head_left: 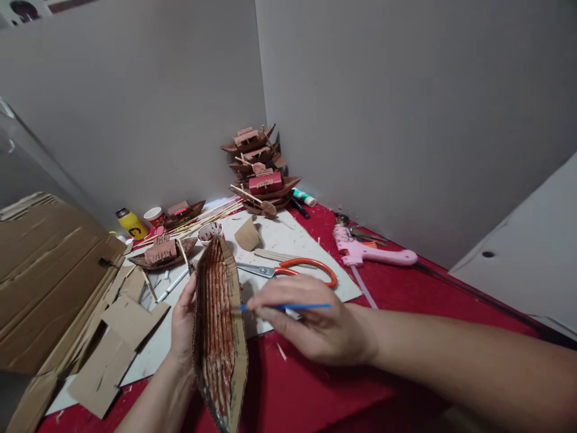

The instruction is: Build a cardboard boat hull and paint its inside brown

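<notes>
A cardboard boat hull point(219, 337) stands tilted in front of me, its ribbed inside streaked with reddish-brown paint. My left hand point(183, 322) grips it from the left side; part of that hand is hidden behind the hull. Between the fingers and thumb of my right hand point(311, 319) is a thin blue paintbrush point(306, 306). The brush's front end is at the hull's right inner wall, where bare cardboard shows. Just beyond the hull sits a paint-stained paper cup point(210, 233). Orange-handled scissors point(306, 264) lie past my right hand.
Finished-looking model boats point(265, 183) are stacked in the corner, with another boat point(163, 251) at left. Cardboard pieces point(130, 322) and a large cardboard box point(49, 270) fill the left. A pink glue gun point(383, 252) with a cable lies right. Thin sticks point(211, 213) and a yellow bottle point(132, 224) stand behind.
</notes>
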Motion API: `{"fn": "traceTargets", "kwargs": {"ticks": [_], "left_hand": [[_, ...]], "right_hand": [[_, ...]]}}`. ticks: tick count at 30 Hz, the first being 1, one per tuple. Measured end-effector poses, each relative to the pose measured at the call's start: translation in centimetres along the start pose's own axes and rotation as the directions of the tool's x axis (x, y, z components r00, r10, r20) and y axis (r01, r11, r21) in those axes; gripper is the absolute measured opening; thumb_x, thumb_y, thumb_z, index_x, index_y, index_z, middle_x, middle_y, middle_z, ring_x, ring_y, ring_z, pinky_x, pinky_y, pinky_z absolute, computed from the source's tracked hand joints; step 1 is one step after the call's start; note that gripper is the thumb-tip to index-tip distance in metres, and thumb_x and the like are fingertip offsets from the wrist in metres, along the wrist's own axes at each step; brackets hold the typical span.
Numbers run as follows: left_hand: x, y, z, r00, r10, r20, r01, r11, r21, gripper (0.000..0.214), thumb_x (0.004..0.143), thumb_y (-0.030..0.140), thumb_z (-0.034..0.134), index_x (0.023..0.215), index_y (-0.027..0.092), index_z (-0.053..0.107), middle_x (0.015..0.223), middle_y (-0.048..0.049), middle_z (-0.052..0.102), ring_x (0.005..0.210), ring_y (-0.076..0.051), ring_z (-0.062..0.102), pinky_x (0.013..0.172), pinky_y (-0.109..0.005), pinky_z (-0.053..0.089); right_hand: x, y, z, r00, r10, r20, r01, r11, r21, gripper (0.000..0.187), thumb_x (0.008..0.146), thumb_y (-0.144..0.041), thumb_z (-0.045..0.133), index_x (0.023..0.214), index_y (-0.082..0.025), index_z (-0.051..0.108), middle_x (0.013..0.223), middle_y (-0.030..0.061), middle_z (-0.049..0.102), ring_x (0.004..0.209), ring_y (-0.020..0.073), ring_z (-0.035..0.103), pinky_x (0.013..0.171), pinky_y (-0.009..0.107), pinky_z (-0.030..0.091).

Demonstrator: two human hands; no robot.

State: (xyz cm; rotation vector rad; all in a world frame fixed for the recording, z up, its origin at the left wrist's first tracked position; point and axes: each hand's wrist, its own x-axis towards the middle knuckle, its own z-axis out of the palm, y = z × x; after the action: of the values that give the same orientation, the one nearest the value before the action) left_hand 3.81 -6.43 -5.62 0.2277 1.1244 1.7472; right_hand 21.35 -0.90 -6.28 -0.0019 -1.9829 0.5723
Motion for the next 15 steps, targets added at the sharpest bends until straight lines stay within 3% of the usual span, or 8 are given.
{"fn": "traceTargets", "kwargs": {"ticks": [2, 4, 8, 11, 13, 15], "left_hand": [[0.1, -0.1, 0.1, 0.998, 0.043, -0.053, -0.044, 0.999, -0.014, 0.024, 0.087, 0.01, 0.049, 0.091, 0.017, 0.072, 0.073, 0.0034, 0.076, 0.066, -0.011, 0.072, 0.065, -0.013, 0.055], [0.1, -0.1, 0.1, 0.993, 0.083, -0.084, -0.083, 0.997, -0.001, 0.027, 0.086, 0.005, 0.048, 0.091, 0.018, 0.071, 0.074, 0.0053, 0.076, 0.068, -0.009, 0.071, 0.066, -0.011, 0.054], [0.0, -0.1, 0.1, 0.995, 0.072, -0.07, -0.068, 0.996, 0.062, 0.027, 0.088, 0.011, 0.045, 0.094, 0.017, 0.071, 0.071, 0.0021, 0.076, 0.069, -0.013, 0.072, 0.069, -0.017, 0.057], [0.0, -0.1, 0.2, 0.998, 0.036, -0.061, -0.03, 0.995, 0.09, 0.024, 0.089, 0.017, 0.047, 0.092, 0.014, 0.071, 0.073, -0.0017, 0.076, 0.077, -0.017, 0.072, 0.075, -0.022, 0.057], [0.2, -0.2, -0.1, 0.995, 0.064, -0.075, -0.056, 0.993, 0.105, 0.023, 0.087, 0.014, 0.049, 0.094, 0.015, 0.071, 0.078, -0.0015, 0.076, 0.084, -0.018, 0.071, 0.079, -0.023, 0.056], [0.7, -0.3, -0.6, 0.998, 0.041, -0.044, -0.036, 0.993, 0.112, 0.025, 0.085, 0.013, 0.05, 0.1, 0.017, 0.07, 0.085, -0.0023, 0.076, 0.091, -0.019, 0.07, 0.081, -0.025, 0.055]], "right_hand": [[0.1, 0.5, -0.2, 0.995, 0.021, -0.097, -0.031, 0.994, -0.106, 0.014, 0.087, -0.01, 0.053, 0.098, -0.012, 0.062, 0.083, 0.0097, 0.071, 0.075, 0.0147, 0.065, 0.068, 0.025, 0.051], [0.1, 0.7, -0.2, 0.996, 0.033, -0.082, -0.045, 0.988, -0.148, 0.014, 0.088, -0.012, 0.052, 0.098, -0.013, 0.062, 0.085, 0.01, 0.071, 0.077, 0.0158, 0.065, 0.069, 0.027, 0.052], [0.0, -0.3, 0.3, 0.994, 0.095, 0.053, -0.096, 0.995, 0.014, 0.016, 0.088, -0.013, 0.049, 0.09, -0.01, 0.064, 0.073, 0.008, 0.068, 0.062, 0.0131, 0.06, 0.058, 0.023, 0.049], [-0.1, -0.8, 0.5, 0.986, 0.087, 0.14, -0.108, 0.982, 0.156, 0.017, 0.088, -0.012, 0.047, 0.087, -0.009, 0.064, 0.071, 0.0077, 0.068, 0.062, 0.0118, 0.061, 0.059, 0.021, 0.05], [0.1, -0.4, 0.3, 0.988, 0.098, 0.118, -0.118, 0.978, 0.172, 0.017, 0.089, -0.011, 0.048, 0.089, -0.008, 0.065, 0.077, 0.0094, 0.07, 0.068, 0.0122, 0.064, 0.064, 0.021, 0.052], [0.4, 0.4, -0.1, 0.991, 0.129, 0.025, -0.131, 0.983, 0.129, 0.016, 0.088, -0.011, 0.05, 0.088, -0.009, 0.066, 0.078, 0.0088, 0.071, 0.07, 0.012, 0.066, 0.067, 0.021, 0.054]]}}
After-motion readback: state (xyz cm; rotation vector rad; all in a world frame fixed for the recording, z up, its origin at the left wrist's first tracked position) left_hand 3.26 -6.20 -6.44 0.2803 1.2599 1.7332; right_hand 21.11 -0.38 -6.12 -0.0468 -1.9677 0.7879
